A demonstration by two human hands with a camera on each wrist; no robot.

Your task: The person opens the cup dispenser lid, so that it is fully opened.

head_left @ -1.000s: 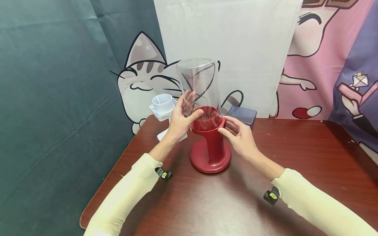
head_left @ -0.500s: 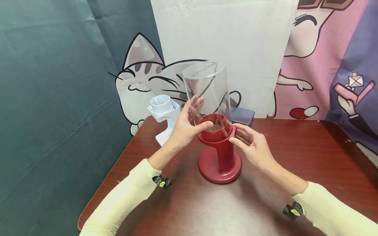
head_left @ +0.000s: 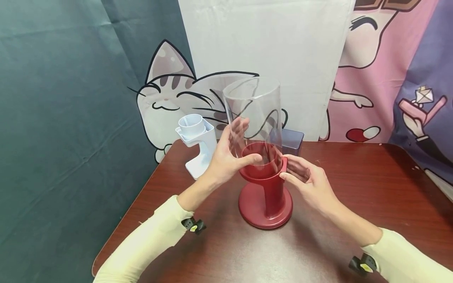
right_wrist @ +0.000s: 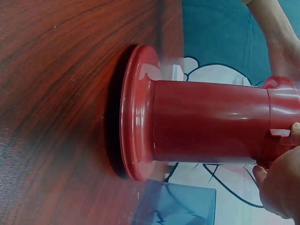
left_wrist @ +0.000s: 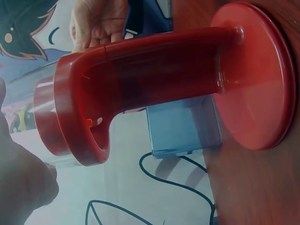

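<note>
A red dispenser stand [head_left: 274, 198], with a round base and a ring-shaped collar, carries a tall clear cylinder [head_left: 260, 106] set in that collar. My left hand [head_left: 226, 159] holds the cylinder low on its left side, thumb in front and fingers round the back. On the other side, my right hand [head_left: 313, 186] pinches the red tab [head_left: 284, 164] at the collar between thumb and fingers. The right wrist view shows the stand's base [right_wrist: 136, 117] close over the table, with a dark shadow along its underside. Nothing shows inside the cylinder.
Behind my left hand stands a white dispenser stand [head_left: 201, 151] with a short round cup on top. A bluish see-through container [head_left: 293, 142] sits at the back edge of the brown table [head_left: 354, 184]. Printed cartoon curtains [head_left: 301, 47] hang right behind the table.
The red stand and its cylinder have come nearer to me and shifted right in the head view, both hands moving along with them. More of the white stand now shows.
</note>
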